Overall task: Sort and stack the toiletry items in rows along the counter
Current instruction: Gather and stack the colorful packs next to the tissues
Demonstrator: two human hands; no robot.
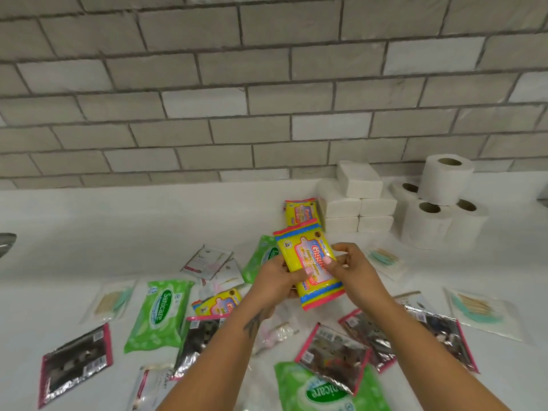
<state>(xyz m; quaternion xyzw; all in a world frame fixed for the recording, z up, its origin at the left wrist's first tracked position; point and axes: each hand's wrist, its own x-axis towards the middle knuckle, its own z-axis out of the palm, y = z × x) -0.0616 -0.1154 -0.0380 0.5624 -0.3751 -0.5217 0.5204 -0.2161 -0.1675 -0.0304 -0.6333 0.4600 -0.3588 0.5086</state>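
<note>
A grey brick-pattern tiled wall (207,84) is seen behind a white counter (89,221) strewn with toiletry packets. A yellow Giggles wipes pack (308,266) is held above the counter, clamped between both hands: the left hand (277,281) is curled round its left edge with the thumb laid across the front, and the right hand (354,269) is wrapped round its right edge, thumb on the front. Just behind this pack, a second yellow pack (300,212) is stood against a stack of folded white tissue packs (357,203), with toilet rolls (439,203) piled further to the right of it. A third yellow pack (218,302) is lain in front-left of the held pack, partly hidden by the left forearm. Green Sanicare wipes packs (158,312) and silver foil sachets (75,363) are scattered in front of it
</note>
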